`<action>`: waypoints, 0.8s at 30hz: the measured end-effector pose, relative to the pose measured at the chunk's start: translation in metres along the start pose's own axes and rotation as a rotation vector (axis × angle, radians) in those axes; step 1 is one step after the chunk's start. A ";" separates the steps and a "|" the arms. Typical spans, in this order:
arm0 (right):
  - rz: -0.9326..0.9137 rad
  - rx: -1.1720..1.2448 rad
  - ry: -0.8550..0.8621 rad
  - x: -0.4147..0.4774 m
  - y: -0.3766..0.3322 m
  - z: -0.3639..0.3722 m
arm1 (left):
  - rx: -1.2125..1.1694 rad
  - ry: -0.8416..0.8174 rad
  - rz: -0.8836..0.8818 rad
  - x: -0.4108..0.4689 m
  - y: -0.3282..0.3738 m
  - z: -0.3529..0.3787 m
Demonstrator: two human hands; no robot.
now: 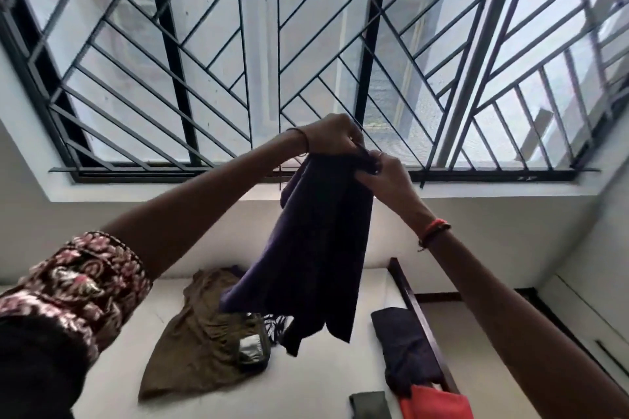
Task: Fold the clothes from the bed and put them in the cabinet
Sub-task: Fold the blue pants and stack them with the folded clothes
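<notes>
While you held both arms up before the barred window (306, 44), your left hand (328, 138) and right hand (388, 177) were close together at the top edge of a purple garment (320, 248). Your left fingers (350, 143) were curled and pinched the bunched fabric from above. Your right fingers (369, 173) were curled too and gripped the same edge just beside them, from below and to the right. The garment hung free from that grip, its lower corners dangling above the bed (323, 391) and touching nothing on it.

You wore a thin bangle (305, 141) on the left wrist, a red thread (435, 231) on the right, and a floral sleeve (78, 282) on the left upper arm.

On the white bed below, an olive-brown garment (190, 343) lay spread out on the left. A dark pouch (253, 347) with a shiny panel sat on its right edge, and a black-and-white patterned cloth (280, 325) showed just beyond it, partly hidden by the purple garment. Along the right side, against the dark wooden frame (417, 309), lay a navy garment (405, 347). A red cloth (439, 405) lay touching its near end. A small folded olive piece (371, 406) lay just left of the red cloth.
</notes>
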State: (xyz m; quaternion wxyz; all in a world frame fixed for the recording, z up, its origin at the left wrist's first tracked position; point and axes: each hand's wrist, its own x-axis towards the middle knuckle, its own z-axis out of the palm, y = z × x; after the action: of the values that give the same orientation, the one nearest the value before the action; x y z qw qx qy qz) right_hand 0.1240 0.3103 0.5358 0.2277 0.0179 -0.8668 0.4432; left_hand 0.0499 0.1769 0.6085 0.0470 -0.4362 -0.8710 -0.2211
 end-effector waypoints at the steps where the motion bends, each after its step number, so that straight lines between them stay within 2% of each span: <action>1: 0.019 -0.074 0.029 0.001 0.002 0.000 | 0.032 0.004 0.008 0.002 0.003 -0.007; 7: 0.241 -0.337 0.065 -0.007 0.038 0.000 | 0.114 0.100 -0.001 0.004 0.004 -0.051; 13: 0.380 -0.228 0.158 -0.027 0.077 -0.022 | 0.103 0.243 -0.079 -0.005 -0.031 -0.085; 17: 0.343 -0.202 0.283 -0.028 0.085 -0.049 | 0.074 0.299 -0.141 -0.013 -0.058 -0.083; 20: 0.254 -0.198 0.193 -0.024 0.084 -0.078 | 0.065 0.370 -0.190 -0.018 -0.079 -0.079; 22: 0.182 -0.147 0.047 -0.019 0.084 -0.097 | 0.044 0.392 -0.223 -0.022 -0.094 -0.076; 24: 0.187 -0.106 -0.099 -0.014 0.082 -0.112 | 0.023 0.410 -0.260 -0.025 -0.107 -0.073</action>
State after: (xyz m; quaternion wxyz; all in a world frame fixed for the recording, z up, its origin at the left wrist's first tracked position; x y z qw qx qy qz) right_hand 0.1603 0.4447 0.5246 0.1431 -0.0532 -0.8971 0.4146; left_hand -0.0262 0.0716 0.6308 0.1986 -0.2657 -0.8946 -0.2995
